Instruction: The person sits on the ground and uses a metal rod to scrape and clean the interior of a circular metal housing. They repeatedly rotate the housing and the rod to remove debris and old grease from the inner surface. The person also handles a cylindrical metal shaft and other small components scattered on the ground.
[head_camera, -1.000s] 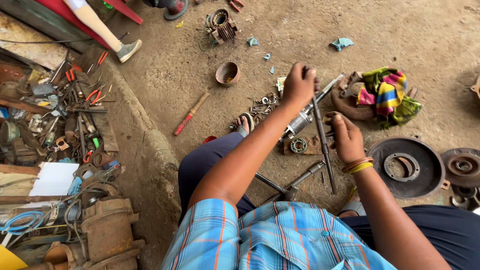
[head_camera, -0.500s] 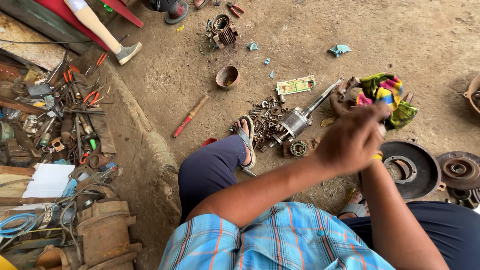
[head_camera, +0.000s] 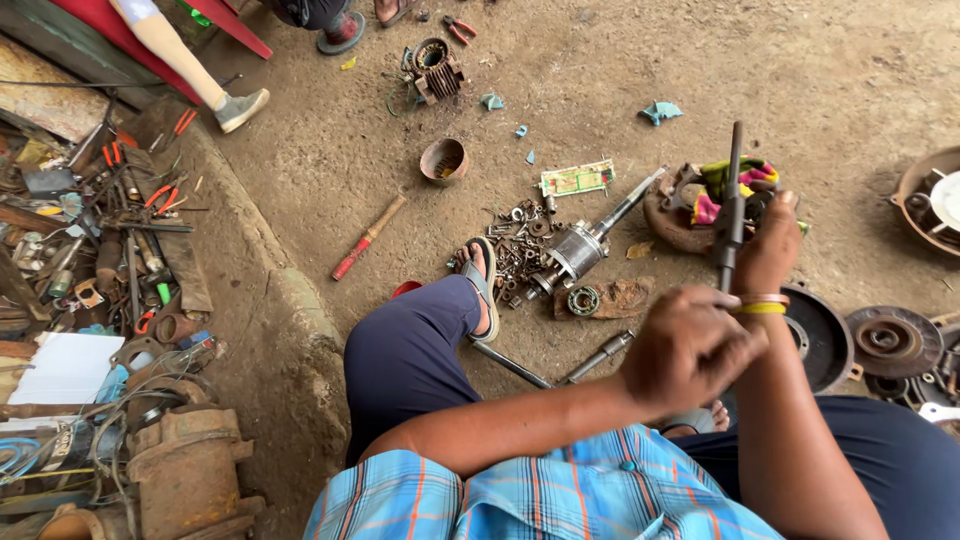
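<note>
Two hands work one long dark metal rod (head_camera: 732, 205), and everything else can be placed from it. Largest first: the dirt floor (head_camera: 600, 100) spreads out all round the rod, with your bent knee in dark trousers (head_camera: 420, 350) well to its left. Right of the rod lies a round brake drum (head_camera: 820, 335), flat on the ground, likely so that it cannot roll, and a second rusty disc (head_camera: 893, 340) sits just beyond it. Behind the rod a bright striped rag (head_camera: 735, 185) rests on a rusty ring (head_camera: 670, 220). Left of the rod lies a motor shaft with its winding (head_camera: 580, 248), and beside that a heap of nuts and washers (head_camera: 520, 240), gathered in one spot, probably so that they stay within reach. Farther left a red-handled hammer (head_camera: 368, 238) lies alone.

Your right hand (head_camera: 770, 250) is wrapped closed round the rod at its middle and holds it upright, tip pointing away from you; that seems to steady it. Your left hand (head_camera: 690, 350) is balled up below, where the rod's lower end should be, but the knuckles hide the fingers, so you cannot tell whether it truly clamps the rod. Smallest, a bearing ring (head_camera: 583, 300) sits near the motor shaft.
</note>
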